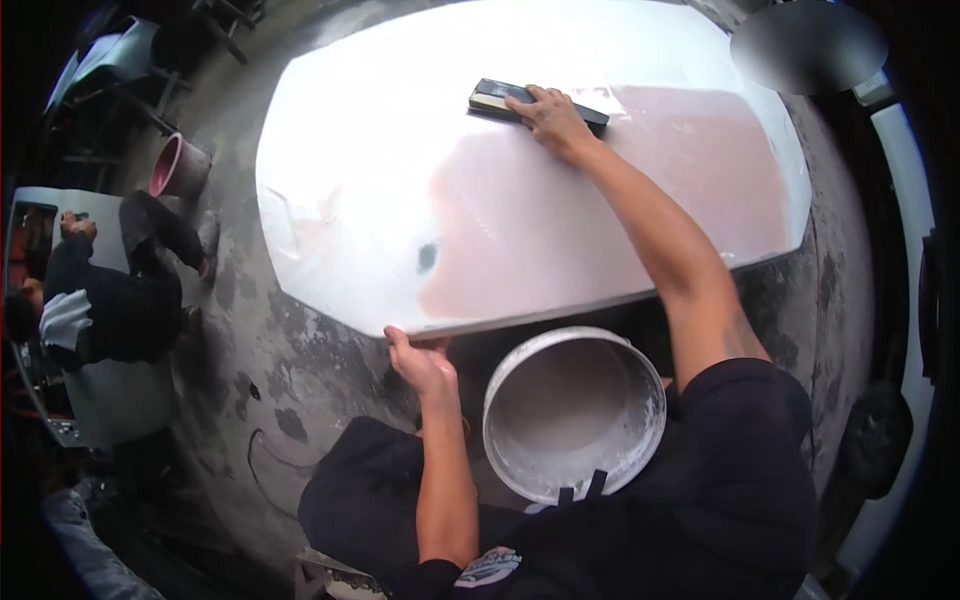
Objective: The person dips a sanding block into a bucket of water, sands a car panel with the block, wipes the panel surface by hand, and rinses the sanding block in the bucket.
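Observation:
A large white panel, perhaps a car hood [350, 130], lies before me with a pinkish patch across its right and middle part. On its upper middle, my right hand [555, 115] is wrapped over a long dark sanding block [492, 97] that rests on the surface. My left hand [425, 365] grips the panel's near edge, thumb on top and the other fingers curled below, mostly hidden. A small dark spot shows at the left border of the pinkish patch.
A white bucket [497, 430] with cloudy liquid stands between my legs. On the left, a co-worker [115, 310] bends over another panel [120, 400], near a pink bucket [183, 168]. A vehicle [905, 200] lines the right side. The concrete floor [235, 330] is stained.

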`<state>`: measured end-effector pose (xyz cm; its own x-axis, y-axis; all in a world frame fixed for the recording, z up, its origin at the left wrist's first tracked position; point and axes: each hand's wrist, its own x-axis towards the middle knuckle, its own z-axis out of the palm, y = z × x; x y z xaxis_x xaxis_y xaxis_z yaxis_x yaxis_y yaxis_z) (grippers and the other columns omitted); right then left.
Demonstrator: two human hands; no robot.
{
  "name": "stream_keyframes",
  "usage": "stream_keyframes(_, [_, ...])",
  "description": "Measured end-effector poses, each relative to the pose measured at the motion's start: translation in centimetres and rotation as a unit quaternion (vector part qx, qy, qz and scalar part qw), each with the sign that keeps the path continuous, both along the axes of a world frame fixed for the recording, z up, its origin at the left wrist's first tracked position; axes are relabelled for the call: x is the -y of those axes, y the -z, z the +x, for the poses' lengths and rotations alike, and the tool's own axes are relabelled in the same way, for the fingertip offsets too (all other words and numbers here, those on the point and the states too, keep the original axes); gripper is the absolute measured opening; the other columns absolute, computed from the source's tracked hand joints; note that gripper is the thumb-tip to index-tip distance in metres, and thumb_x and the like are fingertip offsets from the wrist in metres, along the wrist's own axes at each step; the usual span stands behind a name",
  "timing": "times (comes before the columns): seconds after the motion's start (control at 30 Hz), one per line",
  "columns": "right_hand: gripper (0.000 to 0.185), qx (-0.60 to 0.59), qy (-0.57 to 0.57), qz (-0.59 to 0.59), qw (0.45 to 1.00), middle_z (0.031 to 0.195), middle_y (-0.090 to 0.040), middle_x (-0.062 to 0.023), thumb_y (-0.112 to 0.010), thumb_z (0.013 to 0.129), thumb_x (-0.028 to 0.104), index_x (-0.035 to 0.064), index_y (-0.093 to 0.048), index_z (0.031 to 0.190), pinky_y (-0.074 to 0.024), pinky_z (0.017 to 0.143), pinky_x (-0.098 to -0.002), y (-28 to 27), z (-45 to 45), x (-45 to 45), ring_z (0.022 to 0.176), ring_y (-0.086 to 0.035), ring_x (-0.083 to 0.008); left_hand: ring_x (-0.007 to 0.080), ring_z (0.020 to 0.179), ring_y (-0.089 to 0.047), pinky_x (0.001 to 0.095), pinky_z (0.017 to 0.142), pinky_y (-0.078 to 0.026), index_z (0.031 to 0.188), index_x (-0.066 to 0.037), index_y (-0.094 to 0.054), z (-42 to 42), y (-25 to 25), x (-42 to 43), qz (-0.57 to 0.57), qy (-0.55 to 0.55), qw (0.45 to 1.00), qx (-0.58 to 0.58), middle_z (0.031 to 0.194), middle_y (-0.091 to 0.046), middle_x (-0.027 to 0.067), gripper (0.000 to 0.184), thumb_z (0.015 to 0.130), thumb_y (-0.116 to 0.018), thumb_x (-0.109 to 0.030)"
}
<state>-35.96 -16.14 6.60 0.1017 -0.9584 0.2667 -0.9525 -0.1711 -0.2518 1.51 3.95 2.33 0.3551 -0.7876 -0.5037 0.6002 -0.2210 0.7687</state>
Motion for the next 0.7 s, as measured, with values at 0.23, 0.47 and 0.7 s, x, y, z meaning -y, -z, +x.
stream_keyframes(0.23, [0.064,-0.019,-0.192,-0.013,0.981,0.150,-0.053,-0.0237,-0.066,0.077,-0.005,0.0175,-0.071,0.137,-0.0451,0.109,-0.0563,-2.4,-2.7,-23.9,0.128,-0.056,-0.0408,0.0371,0.122,-0.063,0.0517,0.080,-0.066,0.150,-0.003,-0.041,-0.6,-0.4,0.0,0.011,0.000,1.000,-0.012,0.141,-0.055,0.0219,0.058,0.112,-0.046,-0.046])
stream_keyframes(0.47, [0.059,0.009,0.051,0.044,0.998,0.150,-0.053,-0.0228,-0.059,0.086,0.000,0.0129,-0.064,0.144,-0.0411,0.115,-0.0493,0.5,-2.1,3.9,0.132,-0.053,-0.0422,0.0374,0.122,-0.064,0.0546,0.083,-0.066,0.148,-0.003,-0.043,-0.1,0.0,0.1,-0.002,0.005,1.000,0.000,0.139,-0.056,0.0211,0.056,0.112,-0.046,-0.045])
stream_keyframes(0.7, [0.058,-0.018,-0.183,-0.036,0.982,0.153,-0.052,-0.0240,-0.062,0.084,-0.004,0.0146,-0.070,0.139,-0.0401,0.116,-0.0554,-1.3,-3.2,-21.4,0.131,-0.054,-0.0433,0.0343,0.115,-0.067,0.0486,0.081,-0.065,0.142,-0.001,-0.048,-1.2,-1.1,0.3,0.018,-0.013,1.000,0.012,0.137,-0.057,0.0214,0.059,0.112,-0.042,-0.051])
